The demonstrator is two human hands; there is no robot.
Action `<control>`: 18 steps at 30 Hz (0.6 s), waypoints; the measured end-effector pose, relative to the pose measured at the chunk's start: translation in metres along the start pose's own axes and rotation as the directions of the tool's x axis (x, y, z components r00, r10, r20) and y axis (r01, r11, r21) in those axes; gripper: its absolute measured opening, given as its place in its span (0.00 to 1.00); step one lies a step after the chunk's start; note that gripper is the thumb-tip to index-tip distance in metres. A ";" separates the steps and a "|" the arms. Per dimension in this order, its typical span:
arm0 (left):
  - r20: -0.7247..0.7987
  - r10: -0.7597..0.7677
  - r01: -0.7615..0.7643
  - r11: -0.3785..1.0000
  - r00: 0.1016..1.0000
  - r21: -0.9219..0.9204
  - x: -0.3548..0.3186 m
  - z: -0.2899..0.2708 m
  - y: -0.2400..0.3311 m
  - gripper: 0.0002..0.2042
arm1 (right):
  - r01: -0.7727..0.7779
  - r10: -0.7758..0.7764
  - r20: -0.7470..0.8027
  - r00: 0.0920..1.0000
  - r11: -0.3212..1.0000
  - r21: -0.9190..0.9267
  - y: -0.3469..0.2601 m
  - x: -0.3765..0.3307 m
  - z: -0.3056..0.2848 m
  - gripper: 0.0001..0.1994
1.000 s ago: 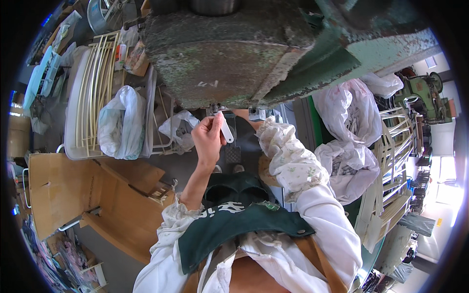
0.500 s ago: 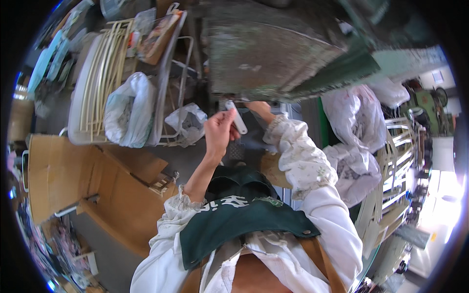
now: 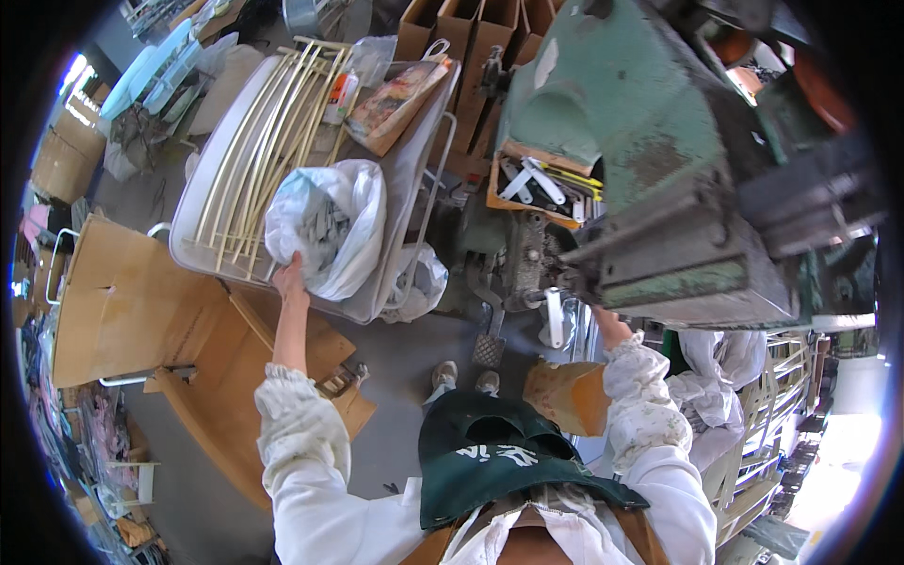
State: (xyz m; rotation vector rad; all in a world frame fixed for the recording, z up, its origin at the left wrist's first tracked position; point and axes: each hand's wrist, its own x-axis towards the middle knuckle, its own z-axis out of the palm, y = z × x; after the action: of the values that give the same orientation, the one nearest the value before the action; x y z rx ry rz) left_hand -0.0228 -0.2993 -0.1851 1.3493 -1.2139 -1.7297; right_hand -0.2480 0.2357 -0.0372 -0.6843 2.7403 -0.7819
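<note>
Nearest, a dark green apron [image 3: 499, 461] with pale lettering hangs below the white sleeves. To the left, flat brown cardboard sheets [image 3: 122, 301] lie on the floor.

The left hand [image 3: 288, 280] reaches out to the left and rests with fingers curled on the lower edge of a white plastic bag [image 3: 325, 226] filled with small grey pieces. The bag sits at the near end of a long grey tray [image 3: 400, 188] on the cart, beside a bundle of pale curved rods [image 3: 259, 141]. A smaller clear bag [image 3: 419, 282] hangs off the tray's near right edge.

The right hand [image 3: 601, 318] is mostly hidden under the green press machine [image 3: 650, 160]; whether it grips anything cannot be told. A white flat strip [image 3: 555, 316] stands just left of it.

Farther off, a flat printed packet [image 3: 395, 94] in red and brown leans on the tray's far end, and brown paper bags [image 3: 471, 38] stand behind.
</note>
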 end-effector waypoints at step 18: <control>0.804 0.242 -0.759 -0.269 0.543 0.593 0.029 0.007 0.049 0.37 | -0.091 0.104 -0.049 0.993 0.971 0.222 -0.015 -0.002 0.000 0.12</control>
State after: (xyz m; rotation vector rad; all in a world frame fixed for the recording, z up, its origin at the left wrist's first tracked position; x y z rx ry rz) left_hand -0.0402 -0.3412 -0.1509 0.5299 -3.0238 -0.0979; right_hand -0.2403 0.2252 -0.0290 -0.4842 2.6606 -1.0776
